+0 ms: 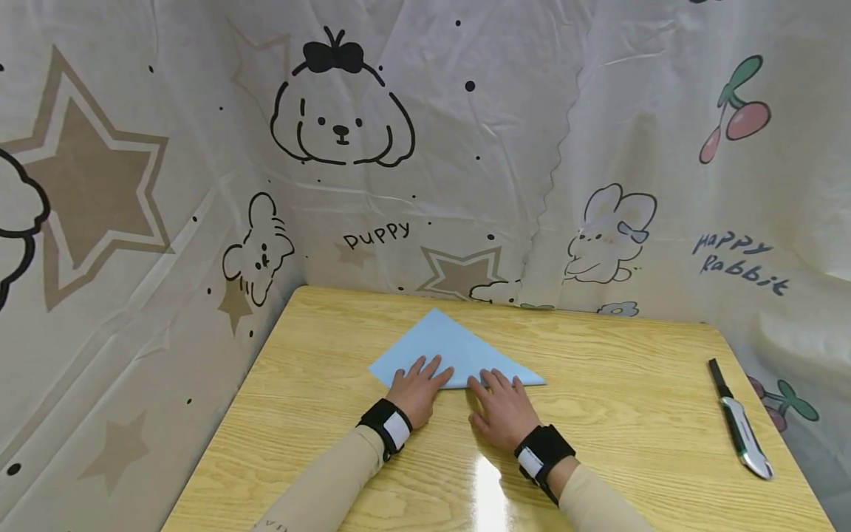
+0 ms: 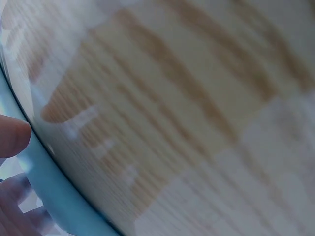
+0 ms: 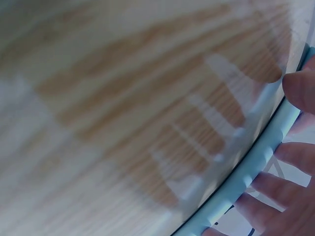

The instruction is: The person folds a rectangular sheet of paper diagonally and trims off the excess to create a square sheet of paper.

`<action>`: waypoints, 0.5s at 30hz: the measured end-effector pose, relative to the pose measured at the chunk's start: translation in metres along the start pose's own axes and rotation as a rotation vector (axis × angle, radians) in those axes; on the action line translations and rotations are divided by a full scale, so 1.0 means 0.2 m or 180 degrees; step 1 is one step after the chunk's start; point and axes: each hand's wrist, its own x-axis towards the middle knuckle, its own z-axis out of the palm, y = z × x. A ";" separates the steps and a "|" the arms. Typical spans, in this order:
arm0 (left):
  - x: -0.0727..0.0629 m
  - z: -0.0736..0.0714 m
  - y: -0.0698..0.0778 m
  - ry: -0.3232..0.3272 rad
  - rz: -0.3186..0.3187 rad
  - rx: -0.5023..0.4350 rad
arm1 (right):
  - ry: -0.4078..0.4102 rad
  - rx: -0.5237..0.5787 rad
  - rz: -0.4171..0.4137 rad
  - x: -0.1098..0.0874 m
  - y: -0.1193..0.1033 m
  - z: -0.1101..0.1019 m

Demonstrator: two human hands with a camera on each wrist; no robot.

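A light blue sheet of paper (image 1: 445, 343), folded into a triangle, lies on the wooden table with its folded-looking long edge toward me. My left hand (image 1: 417, 389) rests on its left part, fingers spread and fairly straight. Over the right part of that near edge lies my right hand (image 1: 503, 408), its fingertips on the paper. In the left wrist view the blue paper edge (image 2: 54, 182) runs beside the thumb. The right wrist view shows fingers (image 3: 275, 189) along the blue paper edge (image 3: 246, 174).
A utility knife (image 1: 741, 425) with its dark blade end pointing away lies near the right edge of the table (image 1: 631, 414). Behind and to the left hangs a pale curtain (image 1: 425, 148) printed with cartoon animals and stars. Both wrists wear black straps.
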 end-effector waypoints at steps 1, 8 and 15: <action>0.00 0.00 0.00 0.0002 0.0003 0.0005 | -0.0011 0.0022 0.0010 0.00 0.00 0.00; 0.00 -0.01 0.01 -0.0086 -0.0021 0.0066 | -0.0109 0.0147 0.0061 0.00 0.00 -0.01; 0.00 -0.03 0.02 -0.0134 -0.0041 0.0163 | -0.0134 0.0146 0.0048 0.00 0.00 -0.01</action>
